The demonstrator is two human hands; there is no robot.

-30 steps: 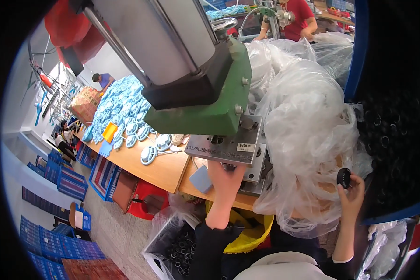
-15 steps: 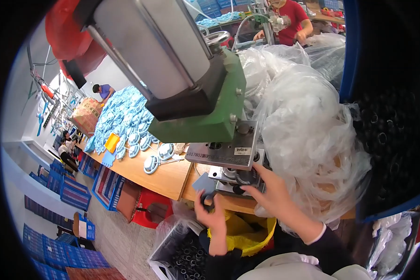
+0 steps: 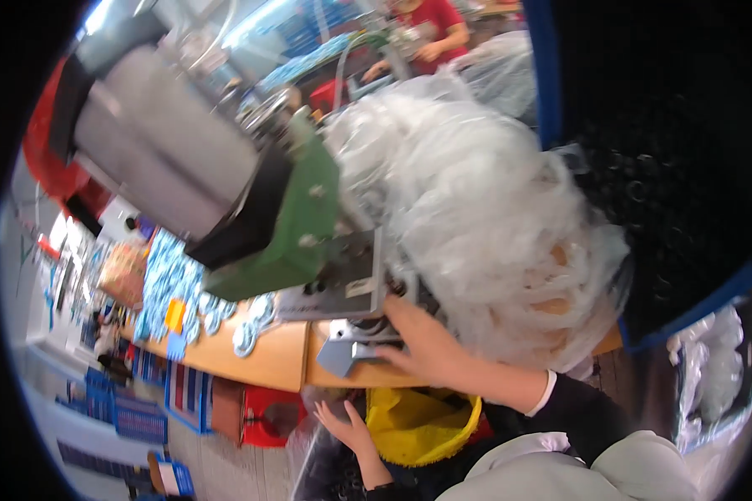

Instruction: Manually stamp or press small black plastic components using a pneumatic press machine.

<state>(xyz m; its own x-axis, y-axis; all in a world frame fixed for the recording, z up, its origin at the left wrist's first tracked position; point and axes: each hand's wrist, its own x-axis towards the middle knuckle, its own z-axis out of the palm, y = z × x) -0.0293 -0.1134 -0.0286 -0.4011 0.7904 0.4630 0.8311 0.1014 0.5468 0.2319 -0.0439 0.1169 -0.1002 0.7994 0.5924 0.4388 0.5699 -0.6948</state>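
My left hand (image 3: 348,431) is open, fingers spread and nothing visible in it, over a grey bin of black rings (image 3: 330,478) beside a yellow bag (image 3: 422,426). My right hand (image 3: 434,346) reaches to the press, thumb and forefinger stretched apart around the side of the metal fixture (image 3: 368,334). Its fingertips are blurred and partly hidden, and no part shows between them. Above the fixture sits the upper metal block (image 3: 334,284), under the green press head (image 3: 297,238) and its grey cylinder (image 3: 163,138). A blue-grey plate (image 3: 336,359) juts out at the fixture's left.
Clear plastic bags (image 3: 485,209) heap right of the press. Beyond them stands a blue-edged container of black rings (image 3: 643,192). Light-blue parts (image 3: 171,288) cover the wooden table (image 3: 267,355) at left. A red stool (image 3: 271,415) stands below. A person in red (image 3: 434,33) works behind.
The view has swung, so the press appears farther left and tilted. My left hand has opened and moved down; the dark ring it held no longer shows. My right hand stays at the fixture.
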